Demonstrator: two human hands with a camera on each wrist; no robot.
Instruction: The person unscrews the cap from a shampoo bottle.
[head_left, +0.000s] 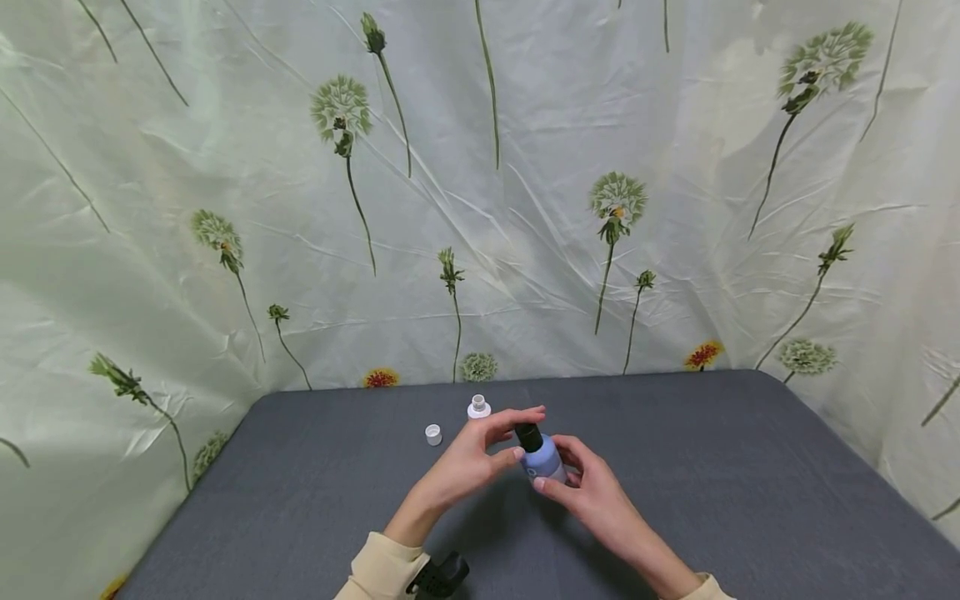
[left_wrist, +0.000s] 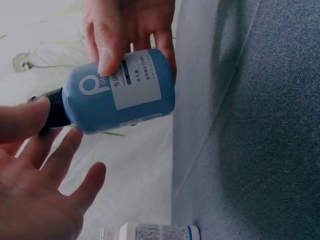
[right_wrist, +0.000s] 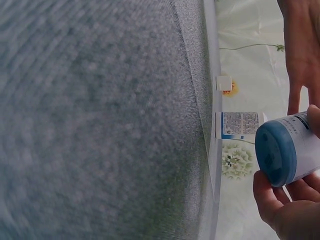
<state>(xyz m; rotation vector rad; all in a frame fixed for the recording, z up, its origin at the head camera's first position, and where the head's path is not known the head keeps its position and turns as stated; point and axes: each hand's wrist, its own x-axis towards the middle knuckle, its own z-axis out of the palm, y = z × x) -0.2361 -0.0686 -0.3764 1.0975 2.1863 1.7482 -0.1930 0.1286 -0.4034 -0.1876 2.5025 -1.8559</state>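
A blue bottle [head_left: 543,461] with a white printed label [left_wrist: 137,82] is held up above the dark grey table, tilted in the head view. My right hand [head_left: 596,492] grips its body, thumb on the near side and fingers round the far side. The thumb and index finger of my left hand [head_left: 471,454] pinch the bottle's black cap [head_left: 528,437], while its other fingers are spread. The cap sits on the bottle's neck. In the right wrist view the bottle's blue base [right_wrist: 272,152] faces the camera.
Behind my left hand stands a white bottle [head_left: 478,408] with its neck uncovered, partly hidden by that hand. A small white cap [head_left: 432,435] lies to its left on the table [head_left: 315,475]. A flower-printed curtain [head_left: 525,208] hangs behind the table.
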